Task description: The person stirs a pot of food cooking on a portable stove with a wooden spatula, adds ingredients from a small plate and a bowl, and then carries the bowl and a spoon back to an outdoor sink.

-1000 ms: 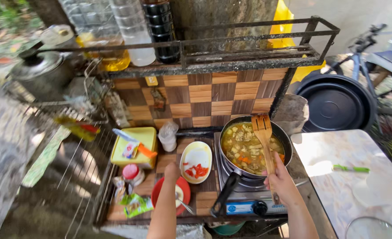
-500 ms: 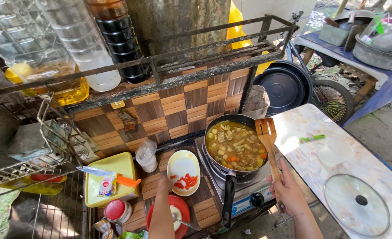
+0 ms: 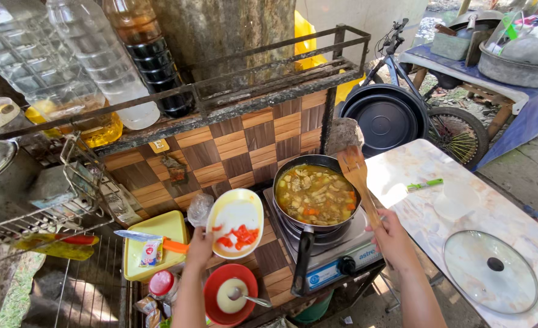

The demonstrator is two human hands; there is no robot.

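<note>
Plate [image 3: 235,222] now up, L hand [image 3: 200,248]

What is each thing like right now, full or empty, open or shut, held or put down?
Left hand: holding the plate.
Plate: lifted, tilted, red pieces on it.
Right hand: gripping the wooden spatula.
Wooden spatula: raised beside the pan.
Pan: uncovered, full of stew.
Glass lid: off, lying on the table.
Red bowl: spoon inside.

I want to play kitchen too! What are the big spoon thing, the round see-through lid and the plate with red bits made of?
The spatula in the right hand looks like bare, matte wood, with pale brown grain. The lid looks like clear glass, since the table shows through it, with a dark knob. The plate in the left hand is smooth, shiny and white with a yellow rim, maybe plastic or enamel.
</note>
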